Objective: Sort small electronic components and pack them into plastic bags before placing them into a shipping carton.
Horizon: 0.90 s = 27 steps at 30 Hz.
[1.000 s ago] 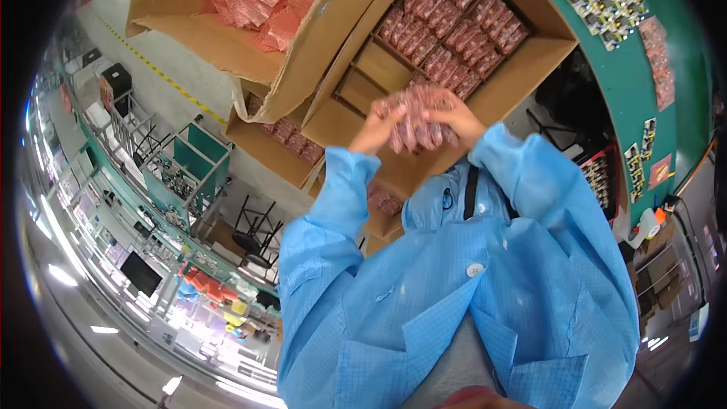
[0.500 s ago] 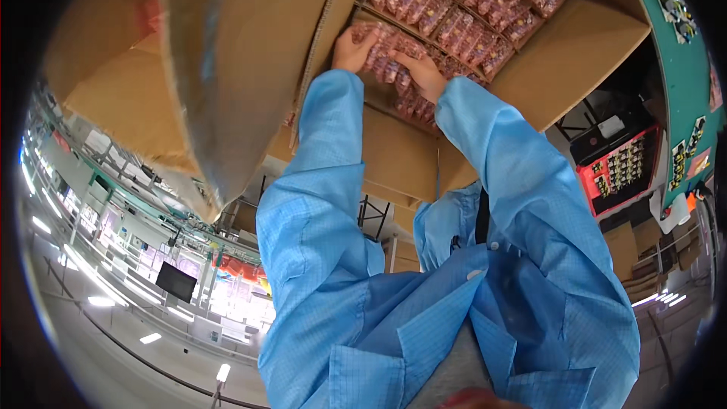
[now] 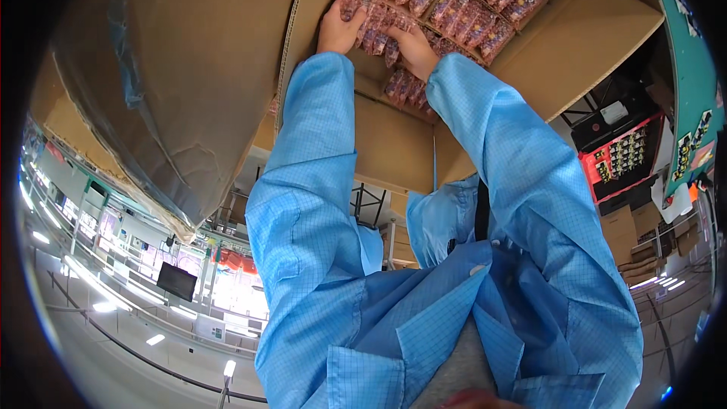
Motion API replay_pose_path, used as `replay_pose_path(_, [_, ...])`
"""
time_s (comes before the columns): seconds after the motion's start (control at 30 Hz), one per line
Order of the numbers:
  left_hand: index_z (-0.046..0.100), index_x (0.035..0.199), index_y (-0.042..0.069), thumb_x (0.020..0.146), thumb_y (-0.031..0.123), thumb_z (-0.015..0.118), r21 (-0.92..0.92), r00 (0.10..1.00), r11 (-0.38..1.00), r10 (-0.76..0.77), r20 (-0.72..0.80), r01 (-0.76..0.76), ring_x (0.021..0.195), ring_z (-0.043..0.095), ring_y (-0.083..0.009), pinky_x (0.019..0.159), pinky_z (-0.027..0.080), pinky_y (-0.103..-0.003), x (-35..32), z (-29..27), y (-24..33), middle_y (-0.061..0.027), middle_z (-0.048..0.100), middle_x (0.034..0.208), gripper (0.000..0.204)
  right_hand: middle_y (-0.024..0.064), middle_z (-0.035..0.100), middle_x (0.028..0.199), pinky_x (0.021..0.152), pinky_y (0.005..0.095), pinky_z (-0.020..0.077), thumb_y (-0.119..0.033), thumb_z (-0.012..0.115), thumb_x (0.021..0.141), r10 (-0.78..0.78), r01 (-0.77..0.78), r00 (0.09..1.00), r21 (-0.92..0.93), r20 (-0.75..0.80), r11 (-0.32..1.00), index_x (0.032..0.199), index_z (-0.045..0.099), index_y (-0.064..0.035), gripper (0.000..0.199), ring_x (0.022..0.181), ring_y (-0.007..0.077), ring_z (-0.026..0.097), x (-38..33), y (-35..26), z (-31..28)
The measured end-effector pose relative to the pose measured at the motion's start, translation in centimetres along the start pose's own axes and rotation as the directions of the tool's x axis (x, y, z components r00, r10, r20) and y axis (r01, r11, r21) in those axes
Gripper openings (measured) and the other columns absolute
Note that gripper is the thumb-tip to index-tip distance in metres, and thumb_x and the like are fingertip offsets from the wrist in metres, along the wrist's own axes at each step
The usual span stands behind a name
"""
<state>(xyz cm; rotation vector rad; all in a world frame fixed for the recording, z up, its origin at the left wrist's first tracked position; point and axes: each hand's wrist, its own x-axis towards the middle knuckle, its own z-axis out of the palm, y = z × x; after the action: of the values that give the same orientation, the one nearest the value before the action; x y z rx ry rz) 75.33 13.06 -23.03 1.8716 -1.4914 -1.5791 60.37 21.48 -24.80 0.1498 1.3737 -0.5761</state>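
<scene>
In the head view, the left hand (image 3: 339,28) grasps one end of a row of pink bubble-wrapped packs (image 3: 375,35), and the right hand (image 3: 416,51) grasps the other, thumbs and fingers curled on the wrap. The row is inside an open cardboard box (image 3: 594,42), just beside compartments full of similar packs (image 3: 471,21). A brown carton wall (image 3: 204,53) stands left; at right, a green desk (image 3: 685,68) carries small circuit boards (image 3: 691,145).
</scene>
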Motion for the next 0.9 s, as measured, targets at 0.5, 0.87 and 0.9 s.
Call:
replay_pose_path(0.5, [0.039,0.133,0.007,0.071,0.021,0.062,0.698,0.957,0.66,0.255,0.14,-0.278,0.132,0.023,-0.044,0.105,0.027,-0.052,-8.1,3.7,2.4,-0.0246,0.024,0.144,0.068,0.0146,0.057,0.117,0.088,0.0287,0.0451,-0.001,0.05,0.088,-0.125,0.211,0.899,-0.166,0.419,0.963,0.124,0.046,0.0022,0.037,0.108,0.0214,0.056,-17.5,-0.6,-12.7])
replay_pose_path(0.87, [0.042,0.129,0.003,0.075,0.036,0.064,0.386,0.978,0.918,-0.154,0.139,0.089,0.132,0.023,-0.0399,0.103,0.031,-0.047,-17.5,13.7,1.6,-0.0222,0.034,0.138,0.066,0.0115,0.062,0.105,0.078,0.0264,0.0483,-0.008,0.047,0.091,-0.015,0.107,0.939,-0.249,0.343,0.963,0.119,0.048,0.0006,0.029,0.091,0.0162,0.06,-25.1,-5.9,-14.8])
replay_pose_path(0.9, [0.043,0.128,0.002,0.076,0.037,0.064,0.298,0.953,0.943,-0.215,0.214,0.147,0.13,0.028,-0.041,0.103,0.032,-0.045,-18.7,14.4,1.6,-0.023,0.039,0.135,0.066,0.0115,0.062,0.105,0.078,0.0264,0.0483,-0.008,0.047,0.091,-0.02,0.121,0.932,-0.259,0.361,0.958,0.119,0.048,0.0006,0.029,0.091,0.0162,0.06,-25.3,-6.3,-14.6])
